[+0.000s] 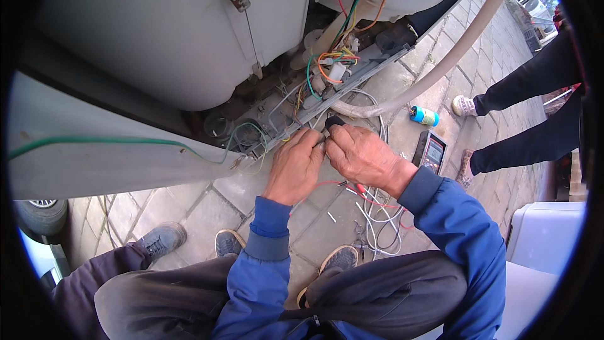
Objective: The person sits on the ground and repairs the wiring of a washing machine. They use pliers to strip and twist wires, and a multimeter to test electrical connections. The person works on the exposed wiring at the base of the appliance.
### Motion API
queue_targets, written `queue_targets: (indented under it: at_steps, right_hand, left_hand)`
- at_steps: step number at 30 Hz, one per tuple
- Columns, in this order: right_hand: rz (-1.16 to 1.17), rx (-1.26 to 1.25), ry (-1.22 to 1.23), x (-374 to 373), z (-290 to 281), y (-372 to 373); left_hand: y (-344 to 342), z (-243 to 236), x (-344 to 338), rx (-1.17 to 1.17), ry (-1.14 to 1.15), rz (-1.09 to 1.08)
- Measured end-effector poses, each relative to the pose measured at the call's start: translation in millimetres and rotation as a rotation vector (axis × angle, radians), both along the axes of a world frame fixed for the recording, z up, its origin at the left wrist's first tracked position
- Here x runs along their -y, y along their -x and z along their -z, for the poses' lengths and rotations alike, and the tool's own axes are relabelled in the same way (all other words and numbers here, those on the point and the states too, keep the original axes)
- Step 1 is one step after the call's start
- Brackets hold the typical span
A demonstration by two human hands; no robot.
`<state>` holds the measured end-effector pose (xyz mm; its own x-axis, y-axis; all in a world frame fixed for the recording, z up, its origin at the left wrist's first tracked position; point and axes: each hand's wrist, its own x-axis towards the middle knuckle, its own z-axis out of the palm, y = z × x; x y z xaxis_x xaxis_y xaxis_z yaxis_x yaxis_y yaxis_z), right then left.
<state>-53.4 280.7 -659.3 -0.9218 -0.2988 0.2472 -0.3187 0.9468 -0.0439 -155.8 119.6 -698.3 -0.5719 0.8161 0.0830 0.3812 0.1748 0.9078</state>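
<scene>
Both my hands are close together at the lower edge of an opened white appliance, with a twin tub-like body. My left hand is closed, its fingertips pinching something thin and wire-like that is mostly hidden. Against it, my right hand grips a small dark black piece between thumb and fingers; its kind is unclear. Just beyond the fingertips, a bundle of coloured wires with a white connector hangs over the metal base rail. A loose green wire crosses the panel at left.
A ribbed grey hose curves over the paving. Near my right forearm lie a blue canister, a multimeter, pliers and tangled white cable. One person's legs stand at right; another's shoe is at left.
</scene>
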Motion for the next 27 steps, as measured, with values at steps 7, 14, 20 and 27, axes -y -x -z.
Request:
queue_targets:
  at_steps: [7,14,20,27]
  right_hand:
    - [-0.030,0.035,0.004,-7,-3,0]
    - [0.055,0.128,0.181,-3,-5,-5]
    - [0.142,0.128,0.332,-2,2,-8]
    - [0.168,0.211,0.302,2,-4,-9]
  left_hand:
    - [2,7,-3,0.069,-0.026,-0.005]
    - [-3,13,1,0.129,0.012,-0.016]
    - [1,17,-1,0.057,-0.003,-0.007]
    - [-1,21,1,0.087,-0.017,0.016]
